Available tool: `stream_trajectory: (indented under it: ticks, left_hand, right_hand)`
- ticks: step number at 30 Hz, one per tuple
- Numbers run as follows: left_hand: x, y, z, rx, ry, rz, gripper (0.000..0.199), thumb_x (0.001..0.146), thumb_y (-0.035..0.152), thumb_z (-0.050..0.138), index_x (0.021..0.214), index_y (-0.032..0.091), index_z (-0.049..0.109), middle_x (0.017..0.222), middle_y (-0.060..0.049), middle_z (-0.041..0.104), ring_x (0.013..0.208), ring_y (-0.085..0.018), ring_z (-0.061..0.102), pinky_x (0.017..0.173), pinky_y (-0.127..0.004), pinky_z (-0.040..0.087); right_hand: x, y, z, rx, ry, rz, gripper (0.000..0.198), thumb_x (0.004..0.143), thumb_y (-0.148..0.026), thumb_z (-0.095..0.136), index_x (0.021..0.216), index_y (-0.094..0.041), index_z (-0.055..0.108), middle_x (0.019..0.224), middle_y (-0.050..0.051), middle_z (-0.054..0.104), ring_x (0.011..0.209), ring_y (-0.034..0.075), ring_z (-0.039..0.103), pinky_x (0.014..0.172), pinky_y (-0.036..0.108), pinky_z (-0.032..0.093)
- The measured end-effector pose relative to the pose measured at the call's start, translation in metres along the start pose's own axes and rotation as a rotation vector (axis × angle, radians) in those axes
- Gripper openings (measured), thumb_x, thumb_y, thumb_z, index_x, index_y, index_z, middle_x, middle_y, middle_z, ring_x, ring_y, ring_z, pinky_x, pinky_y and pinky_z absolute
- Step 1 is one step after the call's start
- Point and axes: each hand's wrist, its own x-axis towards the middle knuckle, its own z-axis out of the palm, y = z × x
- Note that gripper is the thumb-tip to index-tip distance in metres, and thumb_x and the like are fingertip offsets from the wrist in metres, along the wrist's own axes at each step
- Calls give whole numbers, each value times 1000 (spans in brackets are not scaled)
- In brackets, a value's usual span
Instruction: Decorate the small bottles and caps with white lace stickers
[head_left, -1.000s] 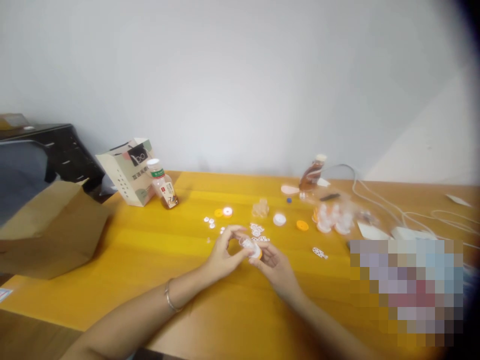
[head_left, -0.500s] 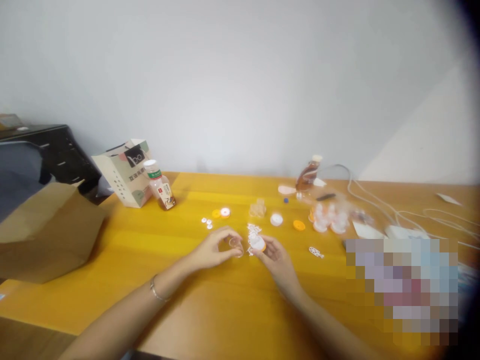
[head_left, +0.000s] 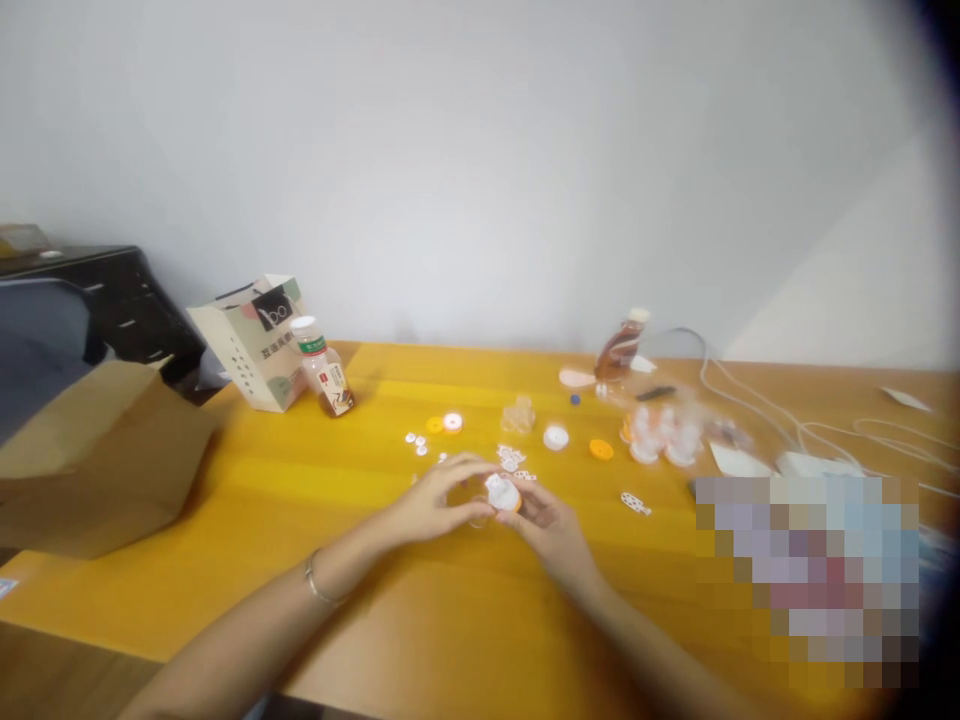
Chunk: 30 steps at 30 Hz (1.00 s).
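My right hand (head_left: 555, 530) is closed on a small round white plastic piece with an orange rim (head_left: 502, 494). A small white part stands up on its top. My left hand (head_left: 439, 503) is curled with thumb and fingers around a clear plastic cup-like piece (head_left: 478, 518), mostly hidden by the fingers. Its fingertips meet the edge of the white and orange piece, so both hands come together. Just behind them lie flat white cut-out pieces (head_left: 511, 456) with holes. To the left are several small white discs (head_left: 420, 449).
Farther back are clear pieces (head_left: 518, 414), a white disc (head_left: 556, 437), an orange ring (head_left: 601, 450) and a cluster of white-and-orange parts (head_left: 660, 435). Bottles (head_left: 324, 368) (head_left: 621, 346), a paper bag (head_left: 259, 345), a cardboard box (head_left: 105, 455) and cables (head_left: 750, 385) surround the work area.
My hands have come together: the white and orange piece has moved slightly left and turned, and my left fingers now reach it. The clear piece shows less, lower beneath my left hand.
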Motion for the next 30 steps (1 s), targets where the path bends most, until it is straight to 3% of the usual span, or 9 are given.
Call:
stream_trajectory:
  ticks: [3, 7, 14, 21, 30]
  left_hand:
    - [2, 3, 0, -56, -36, 2, 38, 72, 24, 61, 109, 24, 56, 100, -7, 54, 95, -18, 51, 88, -32, 37]
    - [1, 8, -2, -71, -70, 25, 34, 72, 21, 61, 106, 23, 59, 95, -7, 53, 91, -17, 51, 85, -31, 39]
    - [-3, 12, -3, -5, -48, 63, 30, 72, 24, 61, 102, 19, 60, 82, -5, 54, 78, -15, 50, 76, -28, 41]
    - [-6, 10, 5, 52, 16, 87, 33, 73, 28, 60, 105, 18, 59, 82, -6, 55, 75, -15, 51, 72, -28, 42]
    - [-2, 13, 3, 73, 17, -28, 27, 74, 27, 58, 99, 18, 62, 80, -4, 56, 78, -15, 51, 73, -26, 41]
  right_hand:
    - [-3, -3, 2, 0, -75, 12, 39, 58, -24, 72, 94, -23, 57, 93, 2, 66, 93, 21, 59, 86, 37, 44]
    - [-8, -7, 2, 10, -73, 8, 49, 57, -19, 73, 96, -26, 45, 82, -1, 67, 78, 17, 62, 77, 35, 46]
    - [-12, -16, 6, 13, -143, 15, 38, 64, -26, 67, 89, -25, 39, 76, -1, 67, 70, 15, 60, 69, 30, 44]
    - [-14, -14, 8, 9, -77, -11, 38, 62, -23, 70, 86, -24, 40, 82, 1, 68, 78, 17, 62, 75, 33, 46]
    - [-12, -10, 8, -1, -77, -76, 36, 69, -27, 64, 99, -26, 44, 96, 3, 66, 90, 19, 61, 82, 34, 46]
